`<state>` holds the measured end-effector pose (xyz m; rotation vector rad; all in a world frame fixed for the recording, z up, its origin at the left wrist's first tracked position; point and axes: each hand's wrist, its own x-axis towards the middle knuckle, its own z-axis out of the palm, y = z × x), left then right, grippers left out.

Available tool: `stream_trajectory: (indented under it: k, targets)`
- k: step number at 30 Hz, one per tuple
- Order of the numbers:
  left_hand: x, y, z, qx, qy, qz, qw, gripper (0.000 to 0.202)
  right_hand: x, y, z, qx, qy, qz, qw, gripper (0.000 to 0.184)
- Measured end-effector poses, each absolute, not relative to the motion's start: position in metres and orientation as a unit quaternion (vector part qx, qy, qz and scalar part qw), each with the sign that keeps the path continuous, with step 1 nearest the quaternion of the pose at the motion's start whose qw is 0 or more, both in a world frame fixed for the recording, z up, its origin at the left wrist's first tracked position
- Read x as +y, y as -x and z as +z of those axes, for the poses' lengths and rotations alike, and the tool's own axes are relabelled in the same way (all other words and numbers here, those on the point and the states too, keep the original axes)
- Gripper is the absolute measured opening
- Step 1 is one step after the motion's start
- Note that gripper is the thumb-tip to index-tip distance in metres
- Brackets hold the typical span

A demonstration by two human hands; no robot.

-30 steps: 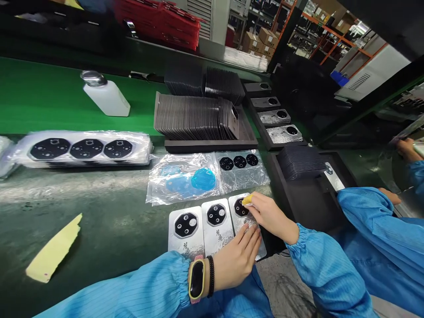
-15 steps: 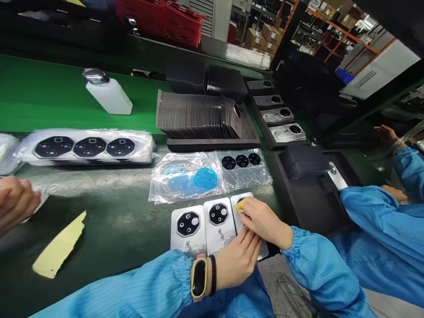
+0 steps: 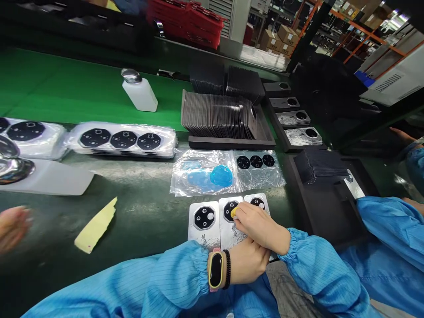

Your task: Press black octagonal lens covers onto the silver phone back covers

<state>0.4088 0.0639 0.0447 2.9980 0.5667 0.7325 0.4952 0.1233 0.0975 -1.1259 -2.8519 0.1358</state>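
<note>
Three silver plates with black octagonal camera-like panels lie side by side: the left plate [image 3: 202, 227], the middle plate [image 3: 228, 232] and the right plate [image 3: 263, 198]. Between its bent fingertips my right hand [image 3: 261, 225] pinches a small yellow piece [image 3: 234, 213], touching the middle plate's black panel. My left hand [image 3: 247, 260], wearing a yellow-rimmed band, rests low over the right plate. Its fingers are curled together and partly hidden under the right hand; whether they grip anything is hidden.
Beyond the plates lie a clear bag with a blue blob [image 3: 221, 176] and a sheet of black discs [image 3: 256, 161]. A torn yellow piece [image 3: 96, 225], another person's hand [image 3: 13, 227] and white bottles [image 3: 141, 95] are leftward. Trays [image 3: 314, 216] stand right.
My right hand has moved left with the yellow piece, from the right plate to the middle one. My left fingers have drawn in. The view has swung left, bringing a nearer bottle into sight.
</note>
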Motion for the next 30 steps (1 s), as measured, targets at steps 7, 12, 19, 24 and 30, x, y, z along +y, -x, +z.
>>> stream_trajectory:
  k: [7,12,19,24,30]
  targets:
    - [0.063,-0.410,0.042,0.166,-0.959,0.228,-0.008,0.035,0.121,-0.493,0.093,-0.940,0.340,-0.001,0.033,0.017]
    - [0.062,-0.410,0.043,0.170,-0.961,0.218,-0.017,0.041,0.120,-0.493,0.092,-0.938,0.346,-0.008,0.025,0.018]
    - [0.064,-0.413,0.035,0.157,-0.962,0.224,-0.008,0.035,0.120,-0.494,0.090,-0.935,0.353,0.001,0.019,0.014]
    - [0.064,-0.415,0.033,0.159,-0.961,0.224,-0.009,0.032,0.121,-0.494,0.088,-0.936,0.350,0.005,0.016,0.013]
    - [0.063,-0.414,0.036,0.168,-0.960,0.223,-0.017,0.038,0.121,-0.494,0.088,-0.935,0.355,-0.003,0.016,0.015]
